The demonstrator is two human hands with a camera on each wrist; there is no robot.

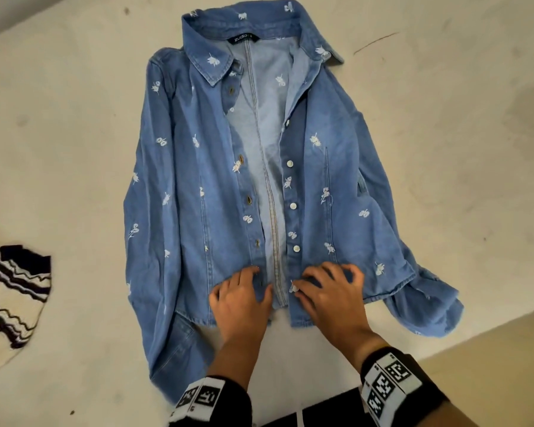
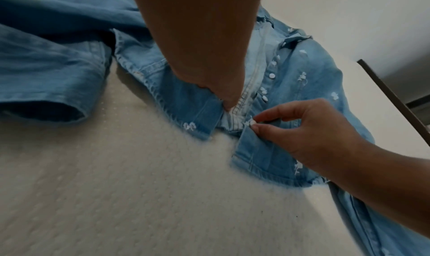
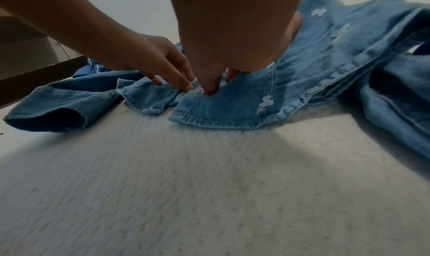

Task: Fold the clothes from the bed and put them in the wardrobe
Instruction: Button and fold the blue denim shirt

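A blue denim shirt (image 1: pixel 198 180) with white flower embroidery lies face up and unbuttoned on the white bed (image 1: pixel 74 118), collar at the far end. My left hand (image 1: pixel 244 297) lies on the left placket just above the hem, its straight fingers pressing the cloth. My right hand (image 1: pixel 324 291) sits on the right placket at the same height. In the left wrist view its thumb and forefinger pinch the lowest white button (image 2: pixel 252 121). A narrow gap of the shirt's lighter inner side shows between the two hands. Both sleeves lie along the shirt's sides.
A cream knit garment (image 1: pixel 10 297) with dark wavy stripes lies at the bed's left edge. The bed's near right edge (image 1: pixel 444 340) runs diagonally, with beige floor (image 1: pixel 506 365) beyond it. A dark object (image 1: pixel 327 411) sits at the bottom between my wrists.
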